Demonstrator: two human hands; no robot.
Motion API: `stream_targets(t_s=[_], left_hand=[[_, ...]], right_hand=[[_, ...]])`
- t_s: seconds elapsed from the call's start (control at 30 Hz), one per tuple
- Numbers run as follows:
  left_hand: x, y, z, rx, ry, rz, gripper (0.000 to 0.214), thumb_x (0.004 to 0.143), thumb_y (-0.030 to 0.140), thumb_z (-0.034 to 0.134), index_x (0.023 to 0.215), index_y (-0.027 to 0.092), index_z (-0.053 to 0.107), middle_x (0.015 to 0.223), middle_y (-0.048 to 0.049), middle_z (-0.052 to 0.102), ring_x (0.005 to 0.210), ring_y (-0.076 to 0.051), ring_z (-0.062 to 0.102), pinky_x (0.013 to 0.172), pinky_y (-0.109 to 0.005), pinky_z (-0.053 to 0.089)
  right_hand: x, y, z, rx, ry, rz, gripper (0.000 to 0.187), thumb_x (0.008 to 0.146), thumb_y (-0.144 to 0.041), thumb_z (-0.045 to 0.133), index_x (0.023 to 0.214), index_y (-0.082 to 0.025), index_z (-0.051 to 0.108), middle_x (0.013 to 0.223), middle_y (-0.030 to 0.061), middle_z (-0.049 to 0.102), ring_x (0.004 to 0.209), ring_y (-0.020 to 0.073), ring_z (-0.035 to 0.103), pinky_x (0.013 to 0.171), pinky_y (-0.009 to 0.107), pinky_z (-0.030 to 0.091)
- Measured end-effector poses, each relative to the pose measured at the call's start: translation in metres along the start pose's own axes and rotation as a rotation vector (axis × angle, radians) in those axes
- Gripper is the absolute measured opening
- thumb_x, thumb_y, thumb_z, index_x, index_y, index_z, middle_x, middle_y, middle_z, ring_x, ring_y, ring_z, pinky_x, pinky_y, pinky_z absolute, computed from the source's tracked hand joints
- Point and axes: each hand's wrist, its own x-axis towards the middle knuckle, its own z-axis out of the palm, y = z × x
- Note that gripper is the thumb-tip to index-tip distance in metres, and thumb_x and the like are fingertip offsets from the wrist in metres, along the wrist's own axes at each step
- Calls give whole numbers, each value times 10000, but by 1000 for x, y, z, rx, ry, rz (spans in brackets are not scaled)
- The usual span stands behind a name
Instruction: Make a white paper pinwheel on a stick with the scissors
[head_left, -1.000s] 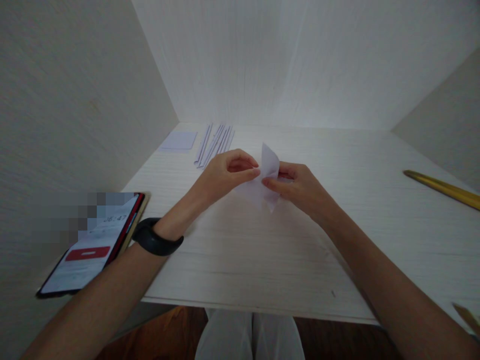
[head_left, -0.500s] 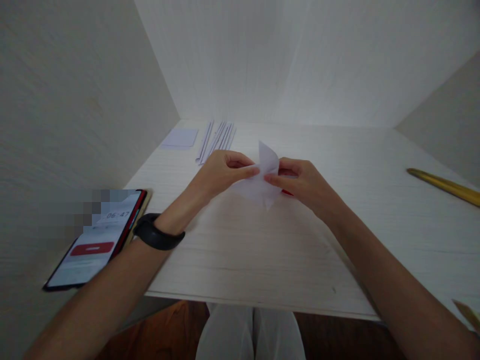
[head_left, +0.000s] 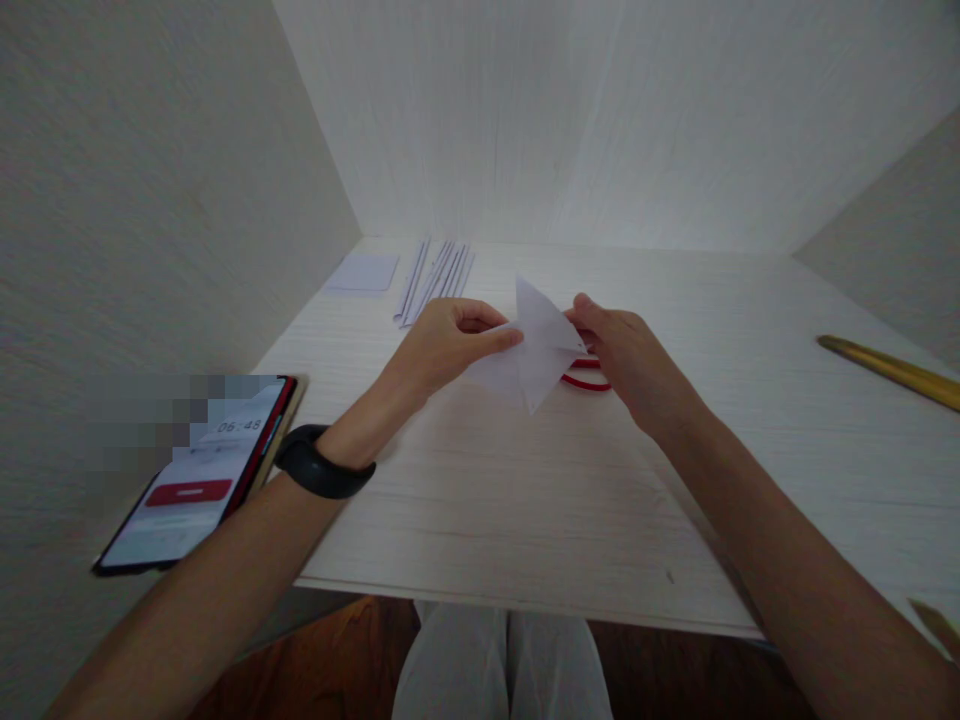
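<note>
**L hand [head_left: 457, 340] pinching folded white paper [head_left: 544, 335] mid-frame, R hand [head_left: 619, 345] at its edge**

Lower left of frame: phone [head_left: 187, 490], screen up, digits approx. 06:48, red bar below; upper L part pixelated, can't read. Dark wristband [head_left: 319, 465] on L wrist, just R of phone. Upper left of centre: flat pale sheet [head_left: 364, 272] on white table [head_left: 487, 510], then, just R of it, bunch of folded paper strips [head_left: 439, 280], side by side at a slant, near ends partly behind L hand.

Centre: L hand, thumb in front, fingers curled behind, pinching paper nr its L side. Bottom centre: person's legs in pale clothing [head_left: 499, 665], below table edge. Paper itself mid-frame, held up, one pt. upward, another down. R of that, red loop [head_left: 587, 386] shows under/beside R hand; rest hidden. R hand: thumb raised, off paper; fingers partly hidden at paper's R edge, so can't tell if gripping.

Far R, mid-height: long gold-coloured item [head_left: 892, 372], well apart from hands. Lower R corner: small brownish item [head_left: 934, 622], partly cut off by frame, can't ID.
</note>
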Motion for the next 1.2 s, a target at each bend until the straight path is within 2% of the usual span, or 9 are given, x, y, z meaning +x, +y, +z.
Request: stream_targets(t_s=[0.23,0.33,0.43,0.57,0.73,0.87,1.07,1.2], left_hand=[[-1,-1,0,-26,-9,7,232,680,350,715,753,129,715,732,-57,713,643,-145,627,542,-232,447],[0,-3,0,-50,-23,-1,235,671,352,721,756,132,714,734,-54,716,645,-144,629,538,-227,447],[0,-3,0,-59,-23,0,241,673,357,717,761,133,714,741,-53,716,648,-144,627,542,-227,448],[-2,0,0,-30,1,16,226,682,346,707,740,127,710,716,-46,705,623,-132,610,525,-219,431],[-3,4,1,-18,8,48,210,694,340,695,746,137,706,715,-36,702,632,-131,612,531,-217,438],[-4,6,2,-8,21,60,191,708,329,687,754,143,702,718,-33,700,647,-137,622,545,-221,454],[-7,8,4,21,28,92,187,714,328,678,737,142,688,700,-30,691,658,-140,625,546,-215,456],[-7,8,4,12,29,109,180,708,315,676,738,137,684,713,-31,691,666,-137,624,557,-214,457]], right_hand=[[1,0,-2,1,-18,17,296,808,-431,556,619,-213,622,739,38,669,749,191,612,678,303,473],[2,-3,-3,28,-38,45,262,796,-376,527,631,-223,662,761,40,688,795,203,628,728,324,491],[3,-5,-6,84,-103,82,253,783,-351,508,688,-232,709,802,44,706,830,205,636,763,334,493],[3,-2,-10,159,-231,116,188,733,-324,593,778,-221,745,881,51,721,835,195,634,774,325,483],[2,1,-12,240,-274,154,241,732,-378,692,867,-189,756,913,59,718,799,156,632,767,297,468],[1,0,-11,184,-256,144,264,718,-419,723,880,-214,759,906,56,724,801,160,641,748,297,479],[-1,2,-6,69,-136,152,319,678,-463,736,861,-203,750,858,50,719,754,162,628,652,271,484],[-1,3,-2,46,-89,107,270,712,-451,699,836,-215,744,823,27,706,696,139,607,598,245,462]])
